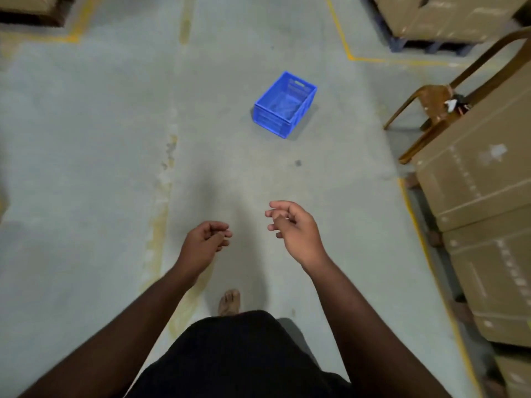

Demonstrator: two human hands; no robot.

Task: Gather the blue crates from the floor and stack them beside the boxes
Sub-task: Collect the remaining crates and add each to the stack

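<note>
One blue plastic crate point(284, 104) stands upright and empty on the grey concrete floor, ahead of me and slightly right. My left hand point(205, 241) hangs in front of my body with loosely curled fingers and holds nothing. My right hand point(293, 225) is a little higher and further forward, fingers also loosely curled, empty. Both hands are well short of the crate. Stacked brown cardboard boxes point(482, 196) line the right side.
A brown chair point(436, 101) stands by the boxes at the right. More boxes on a dark pallet point(448, 18) sit at the back right, another stack point(31, 10) at the back left. Yellow floor lines point(342, 35) mark the aisle. My bare foot point(229, 301) is forward.
</note>
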